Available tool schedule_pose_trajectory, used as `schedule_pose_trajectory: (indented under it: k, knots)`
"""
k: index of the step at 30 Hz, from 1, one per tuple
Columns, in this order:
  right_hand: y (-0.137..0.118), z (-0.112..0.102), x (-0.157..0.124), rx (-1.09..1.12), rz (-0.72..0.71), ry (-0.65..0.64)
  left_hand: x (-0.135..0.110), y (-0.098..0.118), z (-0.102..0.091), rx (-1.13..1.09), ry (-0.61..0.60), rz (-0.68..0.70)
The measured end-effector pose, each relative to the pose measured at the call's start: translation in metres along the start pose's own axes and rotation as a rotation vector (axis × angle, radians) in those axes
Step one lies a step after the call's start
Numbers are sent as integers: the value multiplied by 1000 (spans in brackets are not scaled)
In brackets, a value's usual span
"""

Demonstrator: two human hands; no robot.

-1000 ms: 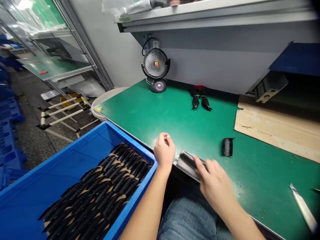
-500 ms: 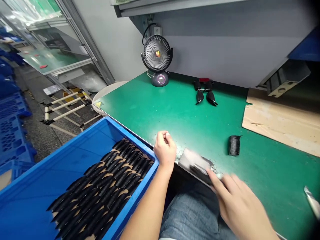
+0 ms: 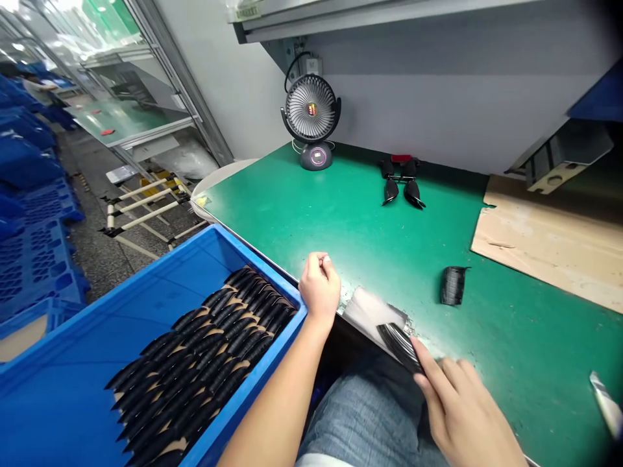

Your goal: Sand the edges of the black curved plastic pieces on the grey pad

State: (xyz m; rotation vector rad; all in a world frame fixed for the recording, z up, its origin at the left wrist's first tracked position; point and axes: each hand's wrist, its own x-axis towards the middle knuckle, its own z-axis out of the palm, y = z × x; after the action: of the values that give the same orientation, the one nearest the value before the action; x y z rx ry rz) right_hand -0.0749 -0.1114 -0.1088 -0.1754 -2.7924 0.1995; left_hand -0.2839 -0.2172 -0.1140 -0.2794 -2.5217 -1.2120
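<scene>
My right hand (image 3: 462,412) holds a small stack of thin black curved strips (image 3: 399,344) by one end at the near edge of the green table (image 3: 311,214), over a worn pale patch (image 3: 372,308). My left hand (image 3: 320,285) rests as a loose fist on the table edge, by the corner of a blue crate (image 3: 73,389) filled with rows of black pointed parts (image 3: 204,363). Whether the fist holds anything small cannot be made out.
A black ribbed roll (image 3: 452,285) lies on the mat right of centre. A small desk fan (image 3: 311,120) stands at the back, with black clips (image 3: 402,185) beside it. Cardboard (image 3: 549,240) covers the right. A knife blade (image 3: 606,405) lies at the far right edge.
My right hand slid the stack of black strips toward me, from on the table to its near edge. The left hand stayed put. The view shifted slightly.
</scene>
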Motion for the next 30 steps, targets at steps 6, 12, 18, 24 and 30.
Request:
schedule_pose_trajectory:
  k: [6,12,18,24,30]
  knots:
    - [-7,4,19,13,-18,-23,-2,-1,-1,-2,-10,7]
    - [-1,8,16,55,-22,-36,-2,-3,-1,-14,-1,3]
    - [-7,2,14,-37,-125,3,-3,-5,1,-33,21,-3]
    - [-11,-4,15,-119,-215,13,-4,-6,4,-96,85,-18]
    - [-9,5,13,-74,-146,22,-2,-5,5,-148,170,-45]
